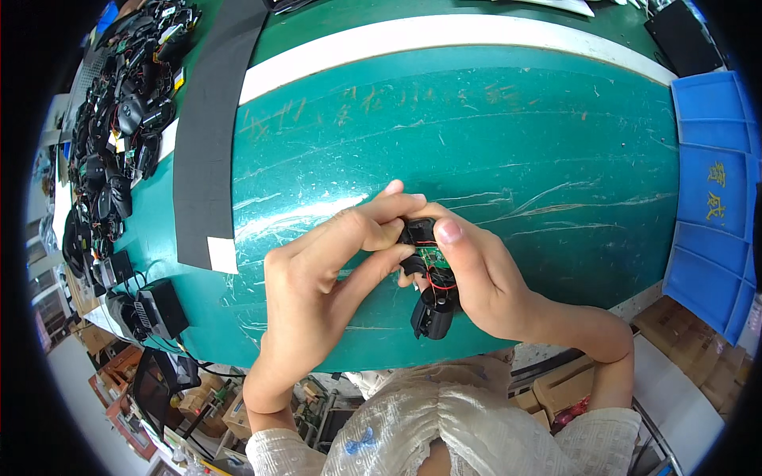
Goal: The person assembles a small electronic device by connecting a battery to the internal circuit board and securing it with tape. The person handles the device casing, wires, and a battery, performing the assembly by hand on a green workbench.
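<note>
Dark strip (205, 159) and blue bin (710, 266) flank the hands (316, 270).

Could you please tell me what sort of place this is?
Probably an electronics workshop: the left hand and right hand hold an open black casing with a green circuit board, and black plastic housings lie heaped on the left.

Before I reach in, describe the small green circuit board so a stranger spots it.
Start at the big green worktop and go toward its near edge, where the left grip and right grip meet around an open black plastic housing. Inside sits the small green circuit board, its colour unlike the black plastic and thin red wire beside it.
</note>
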`<state>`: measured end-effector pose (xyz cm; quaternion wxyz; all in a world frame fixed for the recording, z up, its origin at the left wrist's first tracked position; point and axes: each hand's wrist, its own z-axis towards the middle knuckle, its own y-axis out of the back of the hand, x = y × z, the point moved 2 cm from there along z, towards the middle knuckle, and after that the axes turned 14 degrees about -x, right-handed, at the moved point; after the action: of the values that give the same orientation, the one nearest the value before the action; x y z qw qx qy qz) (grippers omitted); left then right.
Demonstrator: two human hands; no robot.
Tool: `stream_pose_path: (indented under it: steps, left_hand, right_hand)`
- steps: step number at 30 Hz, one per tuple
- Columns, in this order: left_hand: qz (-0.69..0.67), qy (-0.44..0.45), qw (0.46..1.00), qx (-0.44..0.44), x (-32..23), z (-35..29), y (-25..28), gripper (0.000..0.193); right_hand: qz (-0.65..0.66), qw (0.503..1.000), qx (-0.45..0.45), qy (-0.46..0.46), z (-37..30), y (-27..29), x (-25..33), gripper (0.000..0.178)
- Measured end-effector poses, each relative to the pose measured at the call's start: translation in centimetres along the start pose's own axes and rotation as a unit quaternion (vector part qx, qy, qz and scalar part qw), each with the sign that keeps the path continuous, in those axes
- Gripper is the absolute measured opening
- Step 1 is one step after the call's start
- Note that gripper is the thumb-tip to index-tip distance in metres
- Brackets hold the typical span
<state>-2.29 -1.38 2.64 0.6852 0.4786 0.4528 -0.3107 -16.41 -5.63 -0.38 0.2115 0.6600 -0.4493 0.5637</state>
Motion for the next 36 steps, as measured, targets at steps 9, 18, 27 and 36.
stream_pose_path:
  steps: [9,18,27,36]
  left_hand:
    - [-0.025,-0.103,0.994,-0.006,-1.2,0.2,0.5,0.019]
    - [0.053,-0.168,0.984,-0.030,-1.9,-0.1,0.6,0.020]
    - [0.038,-0.119,0.992,-0.023,-1.8,-0.2,0.7,0.020]
    - [0.066,-0.074,0.995,-0.022,-1.8,-0.4,0.6,0.019]
  right_hand:
    - [-0.037,0.993,0.049,0.096,0.2,0.3,0.8,0.038]
    - [-0.022,0.993,0.059,0.101,0.3,0.4,1.0,0.031]
    - [-0.007,0.997,0.064,0.043,0.1,0.2,1.3,0.033]
    - [-0.062,0.995,0.056,0.059,0.2,0.0,0.8,0.036]
